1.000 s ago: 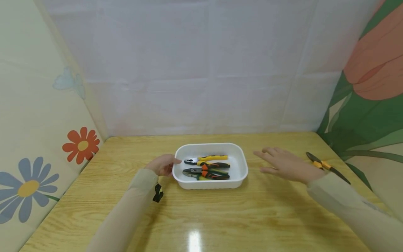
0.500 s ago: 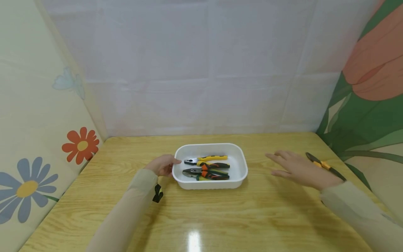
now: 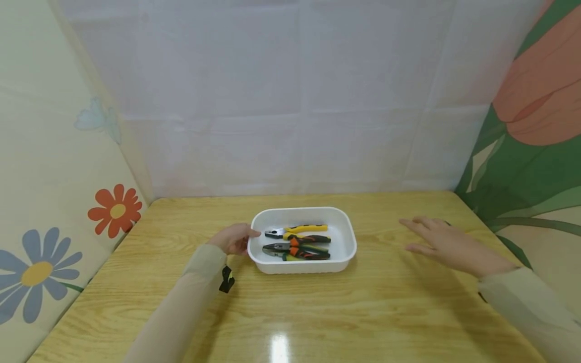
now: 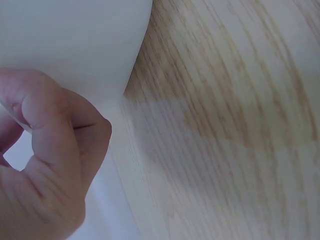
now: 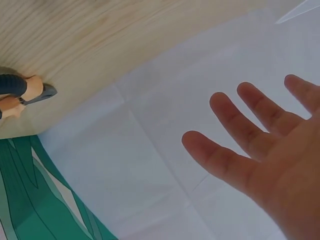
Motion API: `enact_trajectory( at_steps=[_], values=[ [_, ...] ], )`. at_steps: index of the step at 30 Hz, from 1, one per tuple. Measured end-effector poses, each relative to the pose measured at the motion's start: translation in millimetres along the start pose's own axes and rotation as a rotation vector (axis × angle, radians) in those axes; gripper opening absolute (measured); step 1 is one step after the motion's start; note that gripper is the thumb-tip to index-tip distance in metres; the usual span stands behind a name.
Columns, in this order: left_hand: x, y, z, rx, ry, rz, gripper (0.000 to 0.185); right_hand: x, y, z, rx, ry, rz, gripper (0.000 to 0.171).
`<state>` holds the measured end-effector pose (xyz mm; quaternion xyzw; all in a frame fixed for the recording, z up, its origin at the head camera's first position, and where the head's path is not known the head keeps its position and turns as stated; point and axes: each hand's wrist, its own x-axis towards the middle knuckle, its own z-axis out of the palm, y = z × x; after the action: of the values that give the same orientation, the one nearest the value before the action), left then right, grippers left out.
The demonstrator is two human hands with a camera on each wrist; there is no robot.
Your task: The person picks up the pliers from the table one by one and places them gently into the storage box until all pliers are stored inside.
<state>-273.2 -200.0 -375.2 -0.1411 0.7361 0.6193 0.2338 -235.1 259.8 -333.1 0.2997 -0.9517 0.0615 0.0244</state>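
Note:
My left hand [image 3: 233, 238] grips the left end of a white plastic tray [image 3: 299, 267], thumb over the rim, fingers curled below it. In the left wrist view the bent fingers [image 4: 52, 125] press close against the tray's wall [image 4: 95, 35]. Inside lie several pliers side by side, among them yellow-handled pliers [image 3: 308, 228] and pliers with orange-and-black handles [image 3: 297, 249]. Off to the right, my right hand [image 3: 454, 246] is held above the table, fingers spread and holding nothing. Another pair of pliers [image 5: 30, 92] with black-and-orange handles lies there, mostly hidden behind that hand in the head view.
The wood-grain table [image 3: 345, 317] ends at a white cloth backdrop [image 3: 290, 116]. Patterned panels flank it, with flowers [image 3: 117, 210] on the left and a large tulip print [image 3: 540, 96] on the right. A small black object [image 3: 226, 280] shows beside my left wrist.
My right hand has moved rightward, away from the tray, and now covers most of the loose pliers at the right. The left hand and tray stay in place.

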Motion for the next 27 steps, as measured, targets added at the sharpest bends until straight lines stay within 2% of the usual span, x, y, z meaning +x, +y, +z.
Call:
enact_trajectory(
  at_steps=[6, 14, 21, 27],
  values=[
    [0.5, 0.0, 0.3, -0.001, -0.004, 0.002, 0.021, -6.5, 9.6, 2.4, 0.006, 0.030, 0.029, 0.064],
    [1.5, -1.8, 0.7, 0.002, -0.015, 0.005, 0.021, -16.6, 23.1, 3.5, -0.051, 0.075, 0.087, 0.065],
    [0.8, -0.3, 0.1, -0.001, -0.013, -0.001, 0.023, -26.8, 33.2, 4.1, -0.088, 0.131, 0.060, 0.062],
    [0.7, 0.4, -0.9, -0.001, -0.010, -0.011, 0.027, -32.7, 40.1, 3.5, -0.073, 0.117, 0.111, 0.064]
  ],
)
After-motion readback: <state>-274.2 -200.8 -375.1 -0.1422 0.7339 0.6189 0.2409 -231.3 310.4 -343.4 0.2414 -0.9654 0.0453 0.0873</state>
